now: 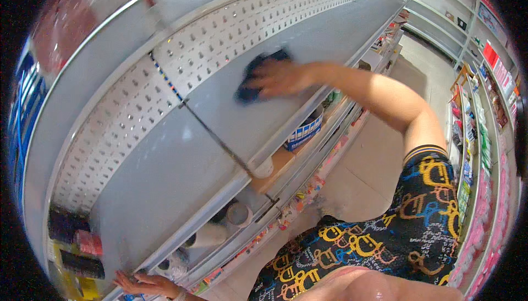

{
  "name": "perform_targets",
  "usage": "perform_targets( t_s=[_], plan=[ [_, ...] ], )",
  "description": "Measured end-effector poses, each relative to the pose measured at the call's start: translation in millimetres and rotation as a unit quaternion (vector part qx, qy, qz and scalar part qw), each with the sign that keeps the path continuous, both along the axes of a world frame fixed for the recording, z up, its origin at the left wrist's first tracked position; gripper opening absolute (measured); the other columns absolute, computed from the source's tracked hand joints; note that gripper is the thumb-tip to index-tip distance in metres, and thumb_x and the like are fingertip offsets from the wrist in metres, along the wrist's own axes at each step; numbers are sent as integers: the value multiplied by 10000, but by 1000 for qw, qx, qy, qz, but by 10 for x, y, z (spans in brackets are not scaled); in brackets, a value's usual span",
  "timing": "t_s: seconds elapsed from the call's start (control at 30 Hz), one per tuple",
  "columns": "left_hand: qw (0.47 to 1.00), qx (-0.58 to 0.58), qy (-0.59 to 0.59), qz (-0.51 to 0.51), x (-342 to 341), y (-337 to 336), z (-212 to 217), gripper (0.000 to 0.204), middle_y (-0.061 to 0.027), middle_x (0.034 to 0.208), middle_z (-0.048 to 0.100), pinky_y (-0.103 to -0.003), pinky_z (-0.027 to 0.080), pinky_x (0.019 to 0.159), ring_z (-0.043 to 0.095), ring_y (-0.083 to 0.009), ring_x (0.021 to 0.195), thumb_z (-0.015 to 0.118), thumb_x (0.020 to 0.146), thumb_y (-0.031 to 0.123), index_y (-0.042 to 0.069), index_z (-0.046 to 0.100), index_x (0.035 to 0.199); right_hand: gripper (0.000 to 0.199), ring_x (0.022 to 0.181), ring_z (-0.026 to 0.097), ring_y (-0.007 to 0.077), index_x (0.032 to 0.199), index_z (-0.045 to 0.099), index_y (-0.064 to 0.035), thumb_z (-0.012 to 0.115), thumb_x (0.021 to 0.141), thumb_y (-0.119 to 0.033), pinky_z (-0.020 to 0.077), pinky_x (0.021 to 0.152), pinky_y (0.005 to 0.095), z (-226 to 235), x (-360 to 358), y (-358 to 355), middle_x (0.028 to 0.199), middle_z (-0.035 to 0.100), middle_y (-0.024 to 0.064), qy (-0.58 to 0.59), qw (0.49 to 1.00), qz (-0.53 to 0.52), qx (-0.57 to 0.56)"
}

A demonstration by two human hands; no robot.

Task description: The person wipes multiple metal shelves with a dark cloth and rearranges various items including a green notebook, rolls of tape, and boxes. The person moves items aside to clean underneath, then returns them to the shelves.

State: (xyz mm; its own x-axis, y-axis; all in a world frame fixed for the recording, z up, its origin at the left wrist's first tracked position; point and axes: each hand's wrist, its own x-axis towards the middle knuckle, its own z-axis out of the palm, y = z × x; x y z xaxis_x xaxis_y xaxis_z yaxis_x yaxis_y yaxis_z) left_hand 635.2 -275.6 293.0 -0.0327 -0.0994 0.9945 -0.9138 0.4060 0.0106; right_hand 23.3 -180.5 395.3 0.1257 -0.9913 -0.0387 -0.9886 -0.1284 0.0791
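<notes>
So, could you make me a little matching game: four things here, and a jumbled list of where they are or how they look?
1. right hand
2. left hand
3. shirt
4. back panel

A. black with colourful figures
B. pale, with rows of small openings
C. on the dark cloth
D. at the front edge of the grey shelf

Pairs: 1-C, 2-D, 3-A, 4-B

Landmark: the upper shelf (159, 163). Cloth (248, 91) on it, right of the seam (212, 133) that crosses it; person's right hand (280, 79) on top of cloth. Back panel (220, 31) rises behind shelf. Left hand (144, 284) by shelf's front edge, at left end; packages (82, 240) at that end too. Below shelf: box (304, 134). Before shelf: aisle floor (357, 163), then stocked rack (484, 147) across it.
</notes>
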Motion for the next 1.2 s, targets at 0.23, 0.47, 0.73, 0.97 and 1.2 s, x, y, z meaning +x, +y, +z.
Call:
perform_targets(
  t_s=[0.23,0.47,0.73,0.97,1.2],
  plan=[
    [979,46,-175,-99,-942,952,261,360,-97,1355,517,-652,80,1108,344,-420,1338,423,994,334,115,556,1247,590,1417,137,445,1503,218,-301,210,981,-577,135,1130,575,120,1332,-554,1561,173,159,-14,962,274,8],
    [979,94,-145,-111,-1181,719,-45,426,-69,1352,529,-654,31,1111,336,-412,1346,362,996,424,160,541,1280,588,1431,164,363,1501,219,-147,190,1013,-472,99,1172,488,-38,-343,-669,1563,168,148,130,983,126,9],
    [990,62,-127,-12,-352,367,-345,513,-105,1347,519,-604,134,1122,409,-357,1311,303,1003,473,119,488,1326,533,1420,233,275,1461,323,-141,222,1013,-411,162,1169,400,227,-2103,667,1529,282,118,7,948,-318,9],
    [994,31,-105,-20,-280,186,-578,508,-108,1342,523,-566,150,1120,411,-353,1312,274,1015,459,91,519,1267,462,1321,386,321,1356,428,-14,311,1009,-297,272,1123,386,49,-1956,1303,1430,396,207,-57,951,-291,-86],
    [994,22,-97,45,-8,12,-636,538,-109,1336,530,-570,176,1108,427,-368,1290,225,1023,461,104,508,1310,557,1379,271,404,1398,418,-47,250,1027,-427,187,1152,487,-38,1333,74,1459,379,191,-179,927,327,44]
  ],
)
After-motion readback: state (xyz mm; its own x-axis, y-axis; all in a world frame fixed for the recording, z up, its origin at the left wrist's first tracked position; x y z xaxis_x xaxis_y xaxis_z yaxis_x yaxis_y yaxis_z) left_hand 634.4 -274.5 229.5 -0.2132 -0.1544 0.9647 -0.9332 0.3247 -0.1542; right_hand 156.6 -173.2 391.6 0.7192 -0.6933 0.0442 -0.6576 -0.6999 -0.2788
